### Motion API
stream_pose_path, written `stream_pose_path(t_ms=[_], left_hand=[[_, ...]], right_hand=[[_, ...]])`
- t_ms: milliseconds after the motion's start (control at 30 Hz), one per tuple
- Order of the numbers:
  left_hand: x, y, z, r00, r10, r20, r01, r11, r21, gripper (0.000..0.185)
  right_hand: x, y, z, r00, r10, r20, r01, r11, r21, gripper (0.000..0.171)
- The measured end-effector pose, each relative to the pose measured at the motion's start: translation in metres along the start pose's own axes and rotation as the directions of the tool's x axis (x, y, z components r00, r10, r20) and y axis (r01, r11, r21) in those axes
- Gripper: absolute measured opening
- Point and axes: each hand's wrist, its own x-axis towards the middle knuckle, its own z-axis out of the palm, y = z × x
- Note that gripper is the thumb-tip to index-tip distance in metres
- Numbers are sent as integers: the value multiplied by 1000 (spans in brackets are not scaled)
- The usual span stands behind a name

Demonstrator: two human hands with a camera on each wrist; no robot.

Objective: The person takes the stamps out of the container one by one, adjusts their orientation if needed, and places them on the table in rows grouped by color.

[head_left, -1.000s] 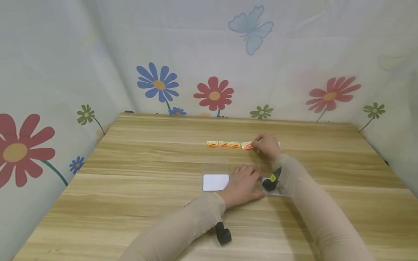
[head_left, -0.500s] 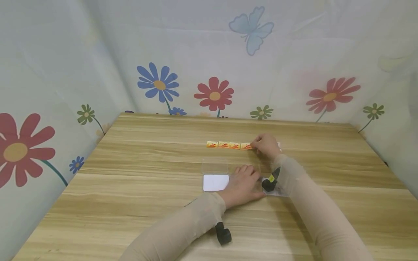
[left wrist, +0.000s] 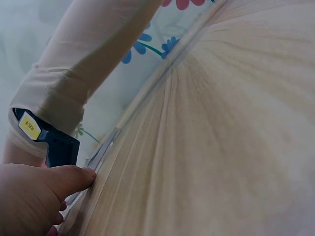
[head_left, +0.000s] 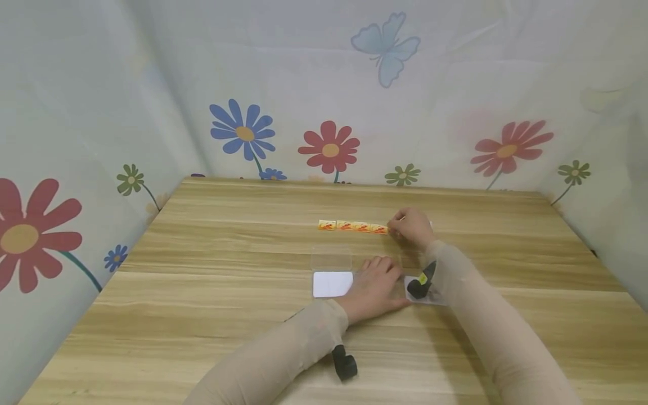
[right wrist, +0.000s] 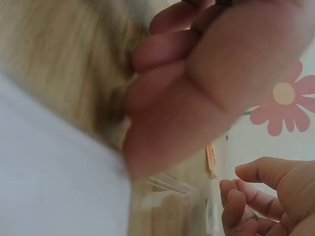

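My right hand point(head_left: 412, 226) is at the right end of a row of small yellow-and-orange packets point(head_left: 352, 225). Its thumb and fingertips pinch at the last visible packet point(head_left: 379, 229), partly covering its end. A white edge point(head_left: 431, 224) shows beyond the hand. Nearer me, my left hand point(head_left: 374, 288) rests palm down with relaxed fingers over a clear plastic case, mostly covered. Beside it a white card point(head_left: 331, 284) lies in a clear case, whose transparent lid point(head_left: 331, 259) lies folded back. In the right wrist view, curled fingers point(right wrist: 157, 83) of the right hand hide what they pinch.
Another flat clear case point(head_left: 436, 300) lies under the right wrist, partly covered. Wood-grain table point(head_left: 202, 253) surrounds everything. A white cloth point(head_left: 283, 73) printed with flowers and a butterfly hangs behind and at both sides.
The last visible packet has straightened into line with the row. The right hand stays at that end with small finger shifts. The left hand keeps its place; the head view has shifted slightly.
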Motion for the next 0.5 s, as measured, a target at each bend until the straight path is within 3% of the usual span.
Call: stream_pose_path(t_ms=[500], left_hand=[[1,2,0,1000,-9,12,10,1000,-25,55]], right_hand=[[-16,1,-23,998,-63,3,63,998,8,26]])
